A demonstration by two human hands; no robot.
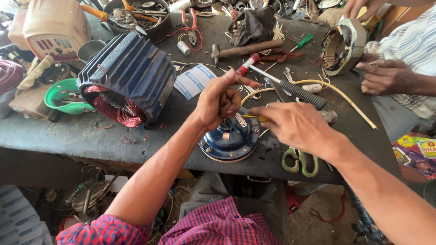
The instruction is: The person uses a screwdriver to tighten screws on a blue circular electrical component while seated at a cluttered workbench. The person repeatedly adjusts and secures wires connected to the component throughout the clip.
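The left hand (221, 100) is seen curled shut above the blue round end cover (230, 139), fingertips pinched on something fine, possibly a wire; what exactly is gripped cannot be told. The right hand (295, 124) is closed on a thin yellow-handled tool (252, 117), its tip directed at the cover's centre. The cover lies flat at the near edge of the dark workbench (68, 134), roughly mid-length. It is judged rigid, heavy cast metal with a painted, fairly slick face; the bolted rim looks the soundest place to take hold. Green-handled scissors (299, 162) lie just right of it at the same edge. A finned blue motor housing (129, 75) with exposed copper windings is noted toward the left, a hammer (247, 48) and a black-gripped tool (290, 88) farther back. A white-and-blue rectangular paper label (195, 80) lies flat mid-bench. A colourful printed packet (415, 154) lies below the right edge. Another person's hand (386, 77) rests by a stator (343, 45) at the far right corner.
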